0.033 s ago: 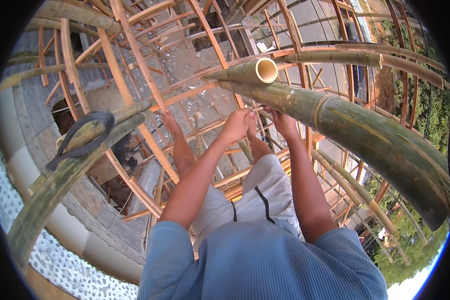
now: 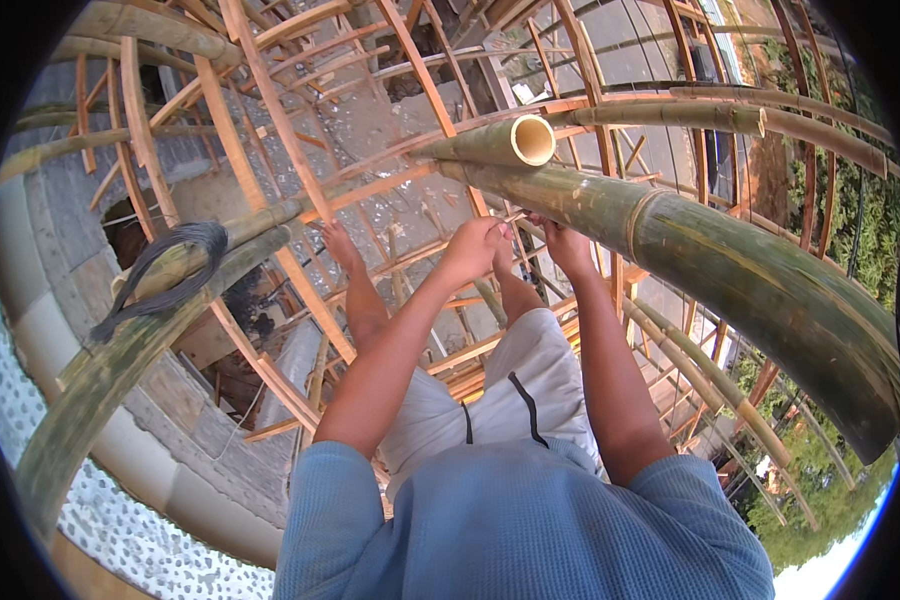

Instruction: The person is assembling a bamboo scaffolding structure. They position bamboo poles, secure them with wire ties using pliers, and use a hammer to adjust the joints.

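Both of my hands are raised at the middle, just below a thick green bamboo pole (image 2: 760, 255) that runs off to the right. My left hand (image 2: 477, 245) is closed in a pinch, with a thin, light-coloured bit (image 2: 515, 217) showing at its fingertips. Close beside it, my right hand (image 2: 568, 247) is closed against the pole's lower side; its fingertips are partly hidden there. What the fingers grip is too small to name. Above them lies another bamboo pole (image 2: 470, 146) with a pale, hollow cut end.
A looped bundle of black wire or cord (image 2: 210, 240) hangs over the bamboo pole (image 2: 100, 385) at left. My bare foot (image 2: 342, 245) rests near wooden scaffold bars (image 2: 292, 170). Through the framework, a grey floor (image 2: 365, 130) shows far below. More bamboo poles (image 2: 720, 118) cross at right.
My left forearm and elbow have shifted very slightly to the left. Both hands stay at the same place below the pole.
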Demonstrator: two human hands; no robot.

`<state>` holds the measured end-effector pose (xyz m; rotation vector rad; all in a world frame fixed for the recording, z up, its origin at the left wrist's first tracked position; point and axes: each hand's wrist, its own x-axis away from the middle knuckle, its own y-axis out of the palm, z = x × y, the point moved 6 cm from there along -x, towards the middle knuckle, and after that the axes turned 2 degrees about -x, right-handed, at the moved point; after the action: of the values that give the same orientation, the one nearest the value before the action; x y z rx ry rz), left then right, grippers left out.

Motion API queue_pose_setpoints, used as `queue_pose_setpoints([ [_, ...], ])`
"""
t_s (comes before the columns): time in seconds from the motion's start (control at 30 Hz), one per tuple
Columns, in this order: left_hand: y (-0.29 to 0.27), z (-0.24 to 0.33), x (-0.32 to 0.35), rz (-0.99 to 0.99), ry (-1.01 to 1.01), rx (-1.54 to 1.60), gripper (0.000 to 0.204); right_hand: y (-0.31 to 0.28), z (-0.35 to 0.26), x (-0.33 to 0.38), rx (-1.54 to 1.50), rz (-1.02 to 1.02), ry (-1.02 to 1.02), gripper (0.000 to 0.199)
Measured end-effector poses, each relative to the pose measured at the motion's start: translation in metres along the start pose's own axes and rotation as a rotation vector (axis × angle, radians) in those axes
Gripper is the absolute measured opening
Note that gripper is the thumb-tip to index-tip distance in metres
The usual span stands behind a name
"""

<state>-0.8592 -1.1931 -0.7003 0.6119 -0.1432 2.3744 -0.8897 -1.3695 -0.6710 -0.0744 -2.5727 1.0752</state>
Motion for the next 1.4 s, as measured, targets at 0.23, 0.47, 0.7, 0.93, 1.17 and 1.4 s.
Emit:
queue_pose_setpoints([
  [0.23, -0.011, 0.009, 0.003, -0.161, -0.372, 0.294, 0.028, -0.012, -0.009, 0.001, 0.21, 0.052, -0.103, 0.017],
  [0.47, -0.022, 0.014, 0.003, -0.292, -0.488, 0.525, 0.025, 0.009, 0.027, 0.002, 0.313, 0.168, -0.161, 0.015],
  [0.7, 0.024, 0.002, 0.024, -0.153, -0.594, 1.085, 0.023, 0.086, 0.03, 0.004, -1.224, 0.227, 0.495, 0.01],
  [0.93, 0.07, 0.003, 0.04, -0.068, -0.518, 1.308, 0.022, 0.148, -0.002, -0.003, -2.241, 0.196, 0.274, 0.022],
  [1.17, 0.062, -0.02, 0.037, 0.205, -0.175, 0.41, 0.028, 0.127, -0.002, 0.005, -1.625, 0.147, 0.576, 0.023],
  [1.4, 0.05, -0.011, 0.04, 0.237, -0.216, 0.279, 0.021, 0.068, -0.002, 0.0, -1.023, -0.315, 0.51, 0.036],
])
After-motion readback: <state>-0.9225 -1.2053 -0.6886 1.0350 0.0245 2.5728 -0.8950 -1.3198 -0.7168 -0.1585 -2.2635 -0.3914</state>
